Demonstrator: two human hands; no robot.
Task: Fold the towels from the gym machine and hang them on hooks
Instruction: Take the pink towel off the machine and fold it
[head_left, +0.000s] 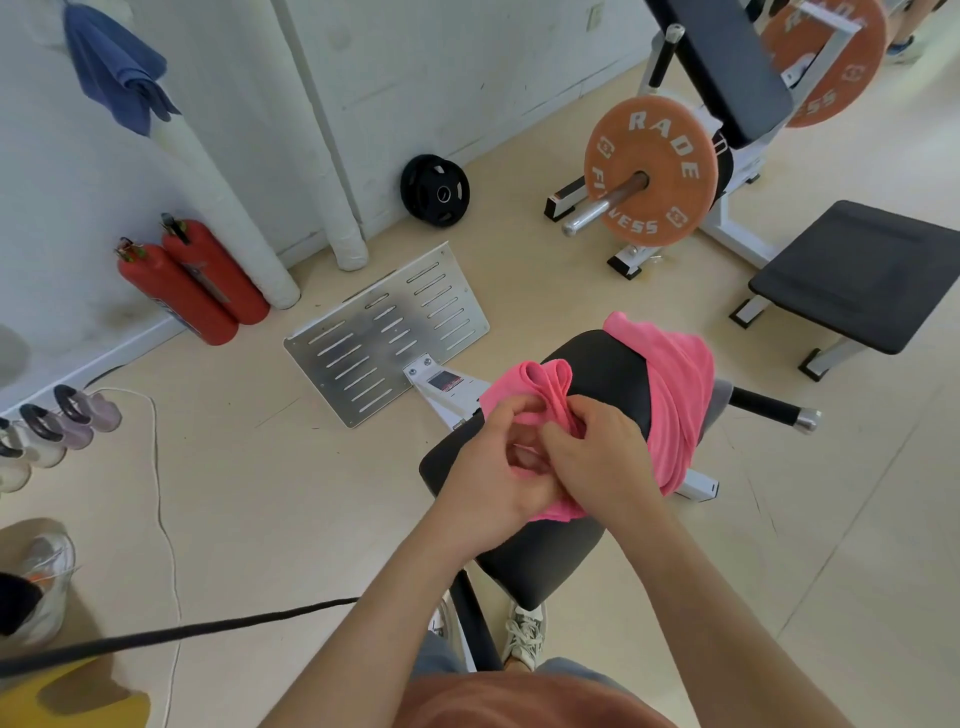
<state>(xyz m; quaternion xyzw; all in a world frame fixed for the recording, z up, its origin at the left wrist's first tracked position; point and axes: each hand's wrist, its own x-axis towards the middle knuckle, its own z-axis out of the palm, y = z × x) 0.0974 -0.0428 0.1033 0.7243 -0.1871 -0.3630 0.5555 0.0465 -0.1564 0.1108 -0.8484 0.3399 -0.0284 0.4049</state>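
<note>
A pink towel (675, 384) lies draped over the black padded seat (608, 364) of the gym machine, one end hanging off its right side. My left hand (493, 467) and my right hand (597, 457) meet over the seat and both grip the bunched near end of that towel, with loops of cloth sticking up above my fingers. A blue towel (114, 73) hangs high on the white wall at the upper left; what holds it is hidden.
The machine's metal footplate (387, 332) lies on the floor ahead. Two red extinguishers (192, 280) lean against the wall. A barbell with orange plates (649, 171) and a black bench (852, 275) stand to the right. Cables (166, 519) cross the floor at left, near another person's shoe (49, 577).
</note>
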